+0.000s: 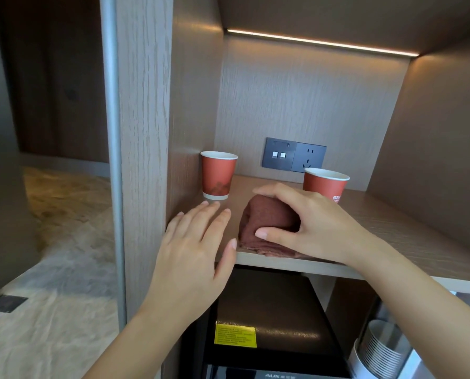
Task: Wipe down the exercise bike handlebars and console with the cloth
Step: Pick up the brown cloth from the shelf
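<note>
Head view: right grip (310, 222) clutches the bunched reddish-brown cloth (269, 214); left grip (192, 247) lies flat, holding nothing.

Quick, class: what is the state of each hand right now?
Left hand: open, fingers straight, holding nothing.
Right hand: grips the brown cloth on the wooden shelf.
</note>
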The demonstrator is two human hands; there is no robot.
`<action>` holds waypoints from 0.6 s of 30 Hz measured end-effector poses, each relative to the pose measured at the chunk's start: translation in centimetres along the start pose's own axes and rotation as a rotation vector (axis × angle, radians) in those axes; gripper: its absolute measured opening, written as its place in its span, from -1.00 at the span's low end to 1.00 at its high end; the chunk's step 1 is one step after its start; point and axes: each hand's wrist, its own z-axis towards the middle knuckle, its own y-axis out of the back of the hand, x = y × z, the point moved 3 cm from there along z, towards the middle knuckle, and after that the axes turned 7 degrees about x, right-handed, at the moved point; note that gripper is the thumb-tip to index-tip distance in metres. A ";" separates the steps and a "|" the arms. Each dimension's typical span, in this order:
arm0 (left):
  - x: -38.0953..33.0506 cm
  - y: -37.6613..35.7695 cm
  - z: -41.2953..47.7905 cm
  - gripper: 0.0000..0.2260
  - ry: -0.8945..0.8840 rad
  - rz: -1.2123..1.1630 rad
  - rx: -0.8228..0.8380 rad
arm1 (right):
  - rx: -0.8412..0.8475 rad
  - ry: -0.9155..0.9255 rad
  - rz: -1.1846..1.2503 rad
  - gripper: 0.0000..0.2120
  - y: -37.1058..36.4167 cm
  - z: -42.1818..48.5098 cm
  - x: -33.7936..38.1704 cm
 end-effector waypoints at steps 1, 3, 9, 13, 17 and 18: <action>-0.1 0.0 0.0 -0.60 -0.002 -0.002 -0.003 | 0.012 0.005 0.019 -0.55 0.1 -0.1 0.0; -0.2 0.0 -0.1 -0.60 -0.003 -0.003 -0.011 | 0.039 0.006 0.060 -0.58 0.2 -0.1 -0.2; -0.5 0.2 0.0 -0.61 0.007 -0.009 -0.040 | 0.074 0.017 0.177 -0.57 0.7 -0.1 -0.7; -0.7 1.0 -0.1 -0.61 0.016 0.006 -0.057 | 0.057 0.043 0.298 -0.58 0.8 0.0 -0.6; -1.0 2.6 -1.0 -0.61 0.042 0.027 -0.080 | 0.018 0.130 0.303 -0.60 0.8 0.2 0.5; -1.0 3.1 -1.3 -0.61 0.054 0.041 -0.084 | 0.002 0.158 0.280 -0.61 0.8 0.2 1.0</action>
